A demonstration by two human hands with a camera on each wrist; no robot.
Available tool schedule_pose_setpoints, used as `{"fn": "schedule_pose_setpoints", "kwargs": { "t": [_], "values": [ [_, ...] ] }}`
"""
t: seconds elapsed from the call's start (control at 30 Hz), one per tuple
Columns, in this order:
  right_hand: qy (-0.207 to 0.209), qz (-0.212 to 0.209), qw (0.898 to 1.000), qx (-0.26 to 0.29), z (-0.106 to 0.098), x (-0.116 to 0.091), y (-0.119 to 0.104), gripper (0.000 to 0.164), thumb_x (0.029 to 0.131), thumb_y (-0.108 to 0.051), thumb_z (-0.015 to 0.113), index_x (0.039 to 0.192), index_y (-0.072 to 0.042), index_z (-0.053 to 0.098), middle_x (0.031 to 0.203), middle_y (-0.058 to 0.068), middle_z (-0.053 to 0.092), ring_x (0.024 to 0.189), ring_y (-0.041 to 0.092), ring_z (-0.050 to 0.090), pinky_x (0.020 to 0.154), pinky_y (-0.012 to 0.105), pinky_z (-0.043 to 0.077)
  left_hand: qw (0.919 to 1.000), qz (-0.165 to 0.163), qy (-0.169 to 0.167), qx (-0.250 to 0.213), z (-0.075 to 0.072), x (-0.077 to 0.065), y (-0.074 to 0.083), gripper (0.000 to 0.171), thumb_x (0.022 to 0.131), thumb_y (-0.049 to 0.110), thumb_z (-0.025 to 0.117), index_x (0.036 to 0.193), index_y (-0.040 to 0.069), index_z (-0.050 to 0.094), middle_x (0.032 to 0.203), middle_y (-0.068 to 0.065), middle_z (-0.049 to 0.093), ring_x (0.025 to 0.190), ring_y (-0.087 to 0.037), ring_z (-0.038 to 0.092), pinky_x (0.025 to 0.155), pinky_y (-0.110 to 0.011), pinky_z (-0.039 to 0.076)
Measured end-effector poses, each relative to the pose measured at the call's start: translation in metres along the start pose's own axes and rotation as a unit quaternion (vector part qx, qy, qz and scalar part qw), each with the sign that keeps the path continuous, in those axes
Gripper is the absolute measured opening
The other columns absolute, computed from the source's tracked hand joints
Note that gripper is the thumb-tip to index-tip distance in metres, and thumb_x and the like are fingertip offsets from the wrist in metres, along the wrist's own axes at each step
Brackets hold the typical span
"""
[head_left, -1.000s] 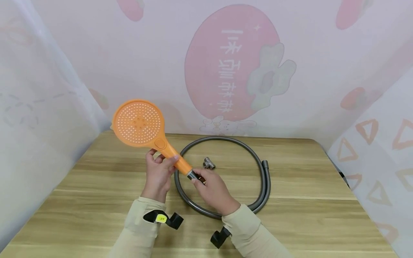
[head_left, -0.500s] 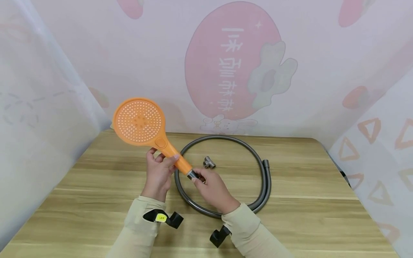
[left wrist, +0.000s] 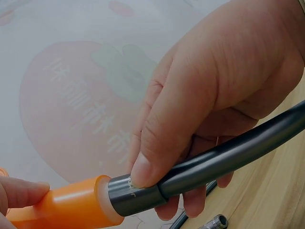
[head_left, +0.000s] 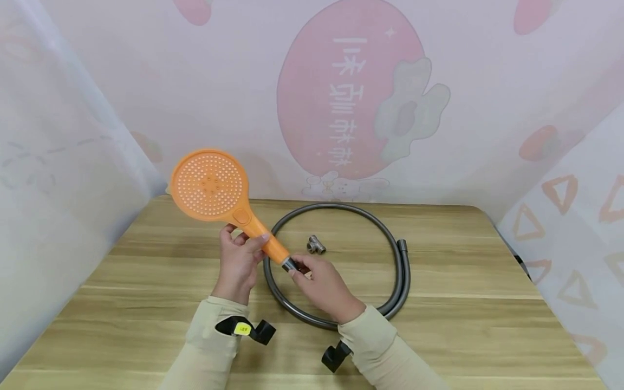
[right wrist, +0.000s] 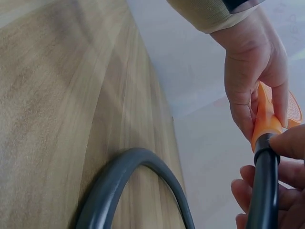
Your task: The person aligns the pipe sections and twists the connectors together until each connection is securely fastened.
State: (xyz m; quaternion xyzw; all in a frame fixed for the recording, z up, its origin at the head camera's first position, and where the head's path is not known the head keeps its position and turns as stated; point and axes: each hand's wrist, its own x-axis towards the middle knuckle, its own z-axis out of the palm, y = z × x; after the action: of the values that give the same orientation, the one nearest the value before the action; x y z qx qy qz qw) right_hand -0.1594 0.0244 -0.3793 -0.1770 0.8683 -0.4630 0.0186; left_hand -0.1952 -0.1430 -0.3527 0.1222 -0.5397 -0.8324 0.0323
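Note:
An orange shower head (head_left: pixel 210 184) is held up over the table, its perforated face toward me. My left hand (head_left: pixel 239 264) grips its handle, thumb on the front. At the handle's lower end my right hand (head_left: pixel 325 284) pinches the dark collar (left wrist: pixel 136 195) of a grey shower hose between thumb and fingers. In the left wrist view the collar sits right at the handle's end, with a pale ring (left wrist: pixel 106 200) showing between them. From the collar the hose (right wrist: pixel 264 191) runs down under my right hand, and the rest lies in a loop on the table.
Inside the hose loop lies a small metal tee fitting (head_left: pixel 316 245). The hose's other end (head_left: pixel 402 246) points up at the loop's right side. The wooden table (head_left: pixel 468 260) meets a printed cloth backdrop (head_left: pixel 234 81) behind, with cloth walls at both sides.
The head view has shifted slightly. Both hands keep their places on the shower head and hose collar, with only a slight shift of the right wrist.

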Motion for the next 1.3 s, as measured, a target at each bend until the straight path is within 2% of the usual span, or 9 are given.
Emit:
{"fn": "schedule_pose_setpoints", "kwargs": {
  "t": [0.3,0.63,1.0,1.3],
  "values": [
    [0.002,-0.003,1.0,-0.006,-0.002,-0.003,-0.002,0.032,0.094,-0.02,0.061,0.124,-0.01,0.063,0.11,0.0,0.064,0.096,0.014,0.059,0.078,0.029,0.048,1.0,-0.001,-0.003,0.008,-0.002,-0.001,0.002,0.073,0.089,-0.01,0.057,0.142,0.015,0.012,0.121,-0.012,0.042,0.107,-0.025,0.052,0.076,-0.028,0.053],
    [-0.006,-0.003,1.0,-0.02,-0.008,-0.006,0.002,0.044,0.089,-0.02,0.068,0.13,-0.005,0.059,0.119,0.006,0.062,0.103,0.021,0.06,0.083,0.038,0.049,0.9999,0.0,-0.004,0.011,-0.004,0.001,-0.001,0.073,0.089,-0.01,0.057,0.14,0.016,0.012,0.12,-0.011,0.043,0.104,-0.022,0.054,0.075,-0.027,0.053],
    [-0.018,-0.002,1.0,-0.018,-0.018,-0.014,0.001,0.047,0.089,-0.022,0.07,0.132,-0.009,0.057,0.124,0.009,0.06,0.109,0.023,0.059,0.087,0.042,0.05,0.9998,-0.004,-0.003,0.018,-0.005,0.0,0.001,0.074,0.089,-0.01,0.057,0.142,0.015,0.011,0.119,-0.011,0.042,0.102,-0.021,0.054,0.074,-0.027,0.052],
    [-0.016,-0.025,0.998,-0.048,-0.026,-0.016,0.004,0.047,0.09,-0.024,0.068,0.131,-0.007,0.057,0.125,0.008,0.06,0.109,0.023,0.06,0.087,0.042,0.051,0.9994,-0.007,-0.004,0.033,-0.005,-0.004,0.005,0.073,0.09,-0.008,0.058,0.142,0.014,0.011,0.12,-0.012,0.043,0.097,-0.017,0.057,0.072,-0.025,0.051]
  ]
}}
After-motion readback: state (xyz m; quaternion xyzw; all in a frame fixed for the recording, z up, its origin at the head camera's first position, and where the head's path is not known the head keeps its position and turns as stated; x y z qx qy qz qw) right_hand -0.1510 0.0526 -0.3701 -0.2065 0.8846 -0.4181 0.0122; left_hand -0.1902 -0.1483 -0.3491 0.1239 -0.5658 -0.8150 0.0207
